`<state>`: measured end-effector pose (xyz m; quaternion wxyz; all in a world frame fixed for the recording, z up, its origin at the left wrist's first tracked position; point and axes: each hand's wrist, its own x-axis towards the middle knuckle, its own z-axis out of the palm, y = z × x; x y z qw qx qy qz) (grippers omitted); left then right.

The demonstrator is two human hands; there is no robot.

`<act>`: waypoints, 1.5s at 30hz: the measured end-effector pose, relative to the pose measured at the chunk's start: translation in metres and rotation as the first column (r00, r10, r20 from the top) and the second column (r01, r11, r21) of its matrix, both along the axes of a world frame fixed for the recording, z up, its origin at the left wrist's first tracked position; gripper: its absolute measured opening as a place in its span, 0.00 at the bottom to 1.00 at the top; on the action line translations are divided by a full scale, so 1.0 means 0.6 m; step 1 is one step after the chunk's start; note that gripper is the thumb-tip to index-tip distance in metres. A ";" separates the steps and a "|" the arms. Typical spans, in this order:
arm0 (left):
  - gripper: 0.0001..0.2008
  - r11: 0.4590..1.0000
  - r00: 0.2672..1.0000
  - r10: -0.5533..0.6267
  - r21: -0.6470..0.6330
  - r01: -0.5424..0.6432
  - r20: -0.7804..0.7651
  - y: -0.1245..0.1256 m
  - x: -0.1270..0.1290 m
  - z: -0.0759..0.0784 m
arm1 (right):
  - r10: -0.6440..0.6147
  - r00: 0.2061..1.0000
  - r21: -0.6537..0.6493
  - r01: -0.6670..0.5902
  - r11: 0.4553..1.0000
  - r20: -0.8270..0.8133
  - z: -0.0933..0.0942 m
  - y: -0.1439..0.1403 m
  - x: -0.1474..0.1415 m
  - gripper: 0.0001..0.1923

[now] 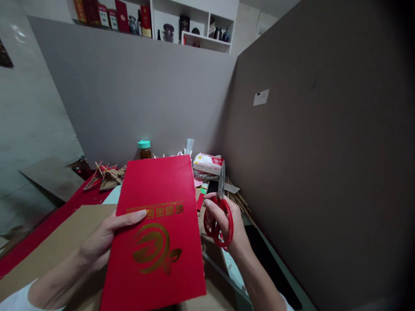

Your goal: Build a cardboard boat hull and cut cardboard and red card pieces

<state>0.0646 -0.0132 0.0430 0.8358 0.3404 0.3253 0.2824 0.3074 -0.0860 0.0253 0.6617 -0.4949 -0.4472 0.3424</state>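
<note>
L hand (pixel 106 239) grips red folder (pixel 155 224) by its left edge, long axis running away; R hand (pixel 227 222) just beside its right edge, fingers thru closed scissors (pixel 220 207), blades up.

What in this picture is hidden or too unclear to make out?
All in the head view:
- Fingers of the left hand: all but the thumb are hidden behind the red card.
- Scissors in the right hand: blades seen edge-on, so open or closed is unclear.
- Tabletop beneath the card: covered.
- Gold lettering on the card: upside down, unreadable.
- Shelf items: too small, cut off by the top edge.
</note>
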 end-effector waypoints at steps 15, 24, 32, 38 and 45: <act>0.18 0.976 0.982 0.183 0.109 -0.188 0.051 0.028 0.008 -0.014 | 0.326 0.944 -0.041 -0.328 0.944 -0.046 -0.025 0.000 -0.010 0.25; 0.22 0.864 0.900 0.422 0.251 -0.436 0.110 0.028 -0.059 -0.010 | 0.022 0.913 -0.164 0.049 0.985 0.407 -0.032 0.016 0.009 0.28; 0.25 0.522 0.643 0.748 0.743 -0.418 -0.163 -0.016 -0.147 -0.003 | -0.020 0.645 -0.119 0.172 0.978 0.764 -0.047 0.018 0.032 0.21; 0.29 -0.112 0.637 0.699 0.830 0.546 -0.325 -0.038 -0.194 -0.023 | 0.005 0.441 -0.129 0.250 0.960 0.897 -0.069 0.000 0.042 0.22; 0.29 -0.229 0.496 0.725 0.512 0.828 -0.478 -0.039 -0.201 -0.072 | 0.052 0.210 -0.123 0.340 0.932 0.976 -0.092 -0.006 0.054 0.19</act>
